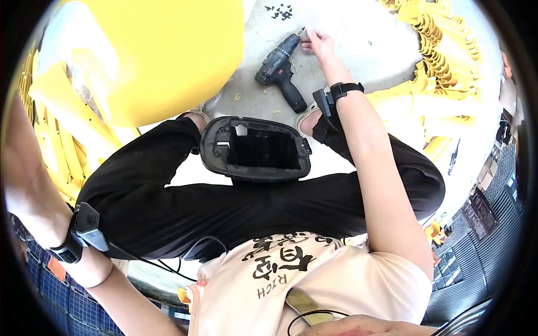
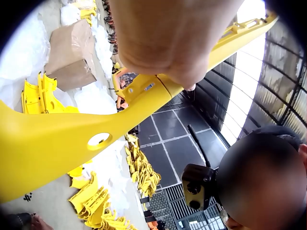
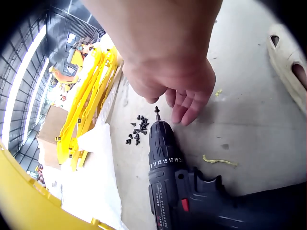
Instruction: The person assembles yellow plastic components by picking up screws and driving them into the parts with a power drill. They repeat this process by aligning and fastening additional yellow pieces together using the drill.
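Observation:
In the left wrist view my left hand (image 2: 170, 57) grips the narrow arm of a large yellow plastic panel (image 2: 62, 139), its fingers mostly hidden behind it. The broad part of the panel fills the upper left of the head view. A black cordless drill (image 1: 280, 70) lies on the floor, its bit pointing away from me. My right hand (image 1: 319, 46) is at the tip of the bit, its fingers loosely bent. On the end of the bit stands a small dark screw (image 3: 157, 110), just below the fingertips. Several loose black screws (image 3: 139, 128) lie beyond.
A black oval housing (image 1: 210, 159) is between my legs, close to my feet. Stacked yellow parts (image 1: 443, 61) line the right side, with more at the left. Yellow scraps (image 1: 238, 97) dot the floor. A cardboard box (image 2: 72, 52) and white wrapping stand farther off.

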The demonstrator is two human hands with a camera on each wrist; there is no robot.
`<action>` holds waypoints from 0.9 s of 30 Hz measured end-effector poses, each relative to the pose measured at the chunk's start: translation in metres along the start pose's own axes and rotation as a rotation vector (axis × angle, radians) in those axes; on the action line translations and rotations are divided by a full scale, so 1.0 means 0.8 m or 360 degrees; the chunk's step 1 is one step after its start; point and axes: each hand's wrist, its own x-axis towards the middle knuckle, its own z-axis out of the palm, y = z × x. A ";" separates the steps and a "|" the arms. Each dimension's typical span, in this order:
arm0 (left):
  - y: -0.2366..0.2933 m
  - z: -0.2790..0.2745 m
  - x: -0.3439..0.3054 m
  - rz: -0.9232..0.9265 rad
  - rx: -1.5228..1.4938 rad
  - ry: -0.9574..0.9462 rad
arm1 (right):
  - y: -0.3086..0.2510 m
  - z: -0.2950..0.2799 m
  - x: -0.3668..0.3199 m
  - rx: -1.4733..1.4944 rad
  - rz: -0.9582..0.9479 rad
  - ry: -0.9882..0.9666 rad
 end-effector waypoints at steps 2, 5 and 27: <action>-0.002 -0.003 0.000 -0.0014 -0.0091 -0.0003 | 0.004 -0.007 -0.020 -0.0010 0.0053 0.0046; -0.010 -0.014 0.004 -0.0055 -0.0222 -0.0017 | 0.011 -0.014 -0.044 -0.0318 0.0014 -0.0191; -0.010 -0.043 0.015 0.0104 -0.0645 0.0056 | 0.112 0.053 -0.134 -0.0969 -0.0510 0.0062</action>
